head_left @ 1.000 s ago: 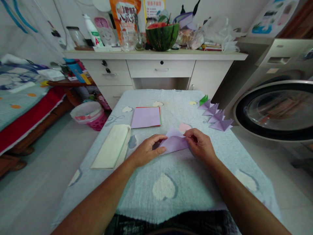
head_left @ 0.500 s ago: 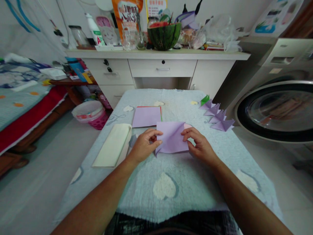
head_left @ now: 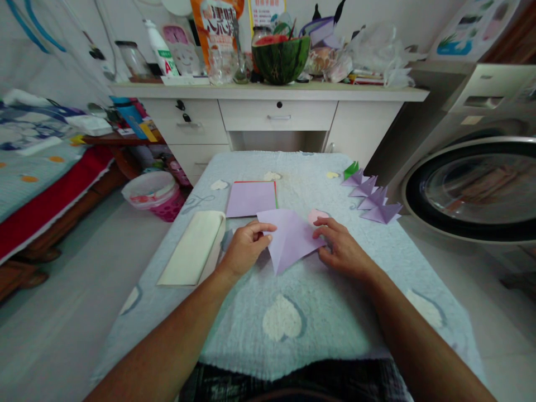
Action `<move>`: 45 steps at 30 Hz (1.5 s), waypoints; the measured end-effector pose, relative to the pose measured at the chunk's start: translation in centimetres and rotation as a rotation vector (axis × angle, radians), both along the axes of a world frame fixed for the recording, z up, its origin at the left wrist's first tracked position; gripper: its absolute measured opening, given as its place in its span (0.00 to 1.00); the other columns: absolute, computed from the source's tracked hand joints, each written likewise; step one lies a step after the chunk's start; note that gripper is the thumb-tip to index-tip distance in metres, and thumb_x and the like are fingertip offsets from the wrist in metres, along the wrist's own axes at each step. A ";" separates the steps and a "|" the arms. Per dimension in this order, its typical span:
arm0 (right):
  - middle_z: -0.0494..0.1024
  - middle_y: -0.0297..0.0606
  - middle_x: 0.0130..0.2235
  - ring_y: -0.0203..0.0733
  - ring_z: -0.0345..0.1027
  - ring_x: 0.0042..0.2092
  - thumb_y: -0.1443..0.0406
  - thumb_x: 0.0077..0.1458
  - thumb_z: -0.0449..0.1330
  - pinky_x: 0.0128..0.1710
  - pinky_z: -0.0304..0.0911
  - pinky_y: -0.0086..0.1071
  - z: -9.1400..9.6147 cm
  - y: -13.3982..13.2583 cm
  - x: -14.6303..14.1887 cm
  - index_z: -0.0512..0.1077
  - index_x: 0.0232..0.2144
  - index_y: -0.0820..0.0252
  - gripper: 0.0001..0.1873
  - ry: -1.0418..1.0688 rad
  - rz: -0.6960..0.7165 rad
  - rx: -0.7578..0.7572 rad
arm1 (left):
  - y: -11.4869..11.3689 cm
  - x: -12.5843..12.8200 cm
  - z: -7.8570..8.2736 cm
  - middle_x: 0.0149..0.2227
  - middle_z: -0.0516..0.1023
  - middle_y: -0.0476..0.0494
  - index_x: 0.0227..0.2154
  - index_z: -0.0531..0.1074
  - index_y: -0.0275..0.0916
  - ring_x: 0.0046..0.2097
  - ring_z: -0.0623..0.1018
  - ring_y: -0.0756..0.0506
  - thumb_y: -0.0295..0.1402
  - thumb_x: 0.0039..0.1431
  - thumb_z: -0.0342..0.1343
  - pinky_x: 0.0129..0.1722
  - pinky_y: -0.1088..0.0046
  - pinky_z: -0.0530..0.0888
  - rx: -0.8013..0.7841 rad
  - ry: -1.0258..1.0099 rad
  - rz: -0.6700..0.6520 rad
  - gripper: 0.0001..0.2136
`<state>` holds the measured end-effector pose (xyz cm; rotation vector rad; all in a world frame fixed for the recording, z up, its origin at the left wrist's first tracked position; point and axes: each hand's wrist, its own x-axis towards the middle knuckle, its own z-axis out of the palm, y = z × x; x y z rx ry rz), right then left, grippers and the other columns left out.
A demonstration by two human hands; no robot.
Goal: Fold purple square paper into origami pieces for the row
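A square sheet of purple origami paper (head_left: 293, 237) with a crease running down it is between my hands, turned with one corner towards me. My left hand (head_left: 247, 245) pinches its left edge between thumb and fingers. At the right corner, my right hand (head_left: 341, 245) has its thumb and curled fingers around the paper, the index finger raised a little. Beyond my left hand lies a stack of square paper (head_left: 251, 199), purple on top with red and green edges showing. A pale folded paper packet (head_left: 192, 248) lies to the left.
Several folded purple paper pieces (head_left: 379, 207) and a green one (head_left: 350, 169) stand in a row at the table's right edge. The cloth-covered table (head_left: 335, 312) faces a white cabinet (head_left: 276, 114) bearing a cut watermelon (head_left: 280, 61). A washing machine (head_left: 477, 111) is at right, a pink bin (head_left: 165, 204) at left.
The purple sheet has turned, so a corner now points towards me and its crease shows. My right hand has shifted slightly with the corner; my left hand still pinches the left edge.
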<state>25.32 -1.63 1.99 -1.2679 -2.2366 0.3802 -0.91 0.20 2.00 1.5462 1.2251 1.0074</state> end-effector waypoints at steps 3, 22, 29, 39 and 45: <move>0.69 0.51 0.55 0.56 0.59 0.60 0.69 0.46 0.57 0.59 0.49 0.55 -0.9 0.1 -0.1 0.71 0.41 0.60 0.17 -0.170 -0.035 -0.006 | -0.1 0.1 0.2 0.32 0.73 0.49 0.38 0.78 0.38 0.31 0.70 0.50 0.25 0.50 0.51 0.34 0.73 0.68 -0.002 0.020 -0.036 0.15; 0.75 0.41 0.55 0.48 0.62 0.61 0.72 0.52 0.55 0.62 0.50 0.54 -0.3 -1.0 -2.1 0.74 0.47 0.55 0.20 -0.139 0.228 0.119 | -0.8 0.1 0.2 0.38 0.69 0.46 0.38 0.78 0.43 0.43 0.72 0.45 0.25 0.53 0.56 0.46 0.65 0.72 0.443 0.432 -0.108 0.12; 0.78 0.45 0.51 0.49 0.68 0.55 0.71 0.54 0.54 0.58 0.55 0.53 0.2 -1.1 -0.8 0.73 0.47 0.58 0.18 -0.043 0.239 0.116 | -1.2 -0.2 0.8 0.59 0.67 0.44 0.29 0.76 0.42 0.61 0.62 0.35 0.23 0.49 0.58 0.60 0.49 0.57 0.704 0.669 -0.180 0.07; 0.72 0.34 0.27 0.37 0.67 0.30 0.62 0.63 0.50 0.32 0.61 0.30 1.4 -1.4 -1.9 0.69 0.29 0.58 0.13 0.099 0.101 -0.139 | -1.6 0.1 0.8 0.29 0.73 0.50 0.32 0.69 0.41 0.32 0.74 0.48 0.28 0.57 0.49 0.35 0.72 0.68 0.342 0.545 -0.338 0.04; 0.77 0.37 0.33 0.40 0.71 0.32 0.63 0.58 0.56 0.34 0.63 0.32 -0.2 -0.9 -2.4 0.68 0.44 0.58 0.12 0.082 -0.114 -0.163 | -1.5 1.0 0.7 0.28 0.72 0.53 0.42 0.68 0.40 0.29 0.72 0.48 0.38 0.58 0.55 0.30 0.74 0.64 0.190 0.471 -0.243 0.11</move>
